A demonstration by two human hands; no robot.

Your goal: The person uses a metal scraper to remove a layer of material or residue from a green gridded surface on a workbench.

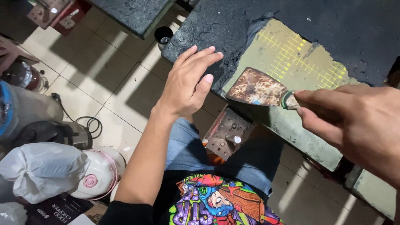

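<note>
1. The right hand (358, 125), on the right of the frame, is closed tight around the handle of a rusty putty knife (260, 88).
2. The knife's flat blade sits in the middle of the frame, over the edge of a green board (291, 62) with yellow grid lines.
3. Thick black paste (216, 29) covers the top part of the board.
4. The left hand (187, 83) is open and holds nothing. Its fingertips (208, 52) are at the black paste, just left of the blade.
</note>
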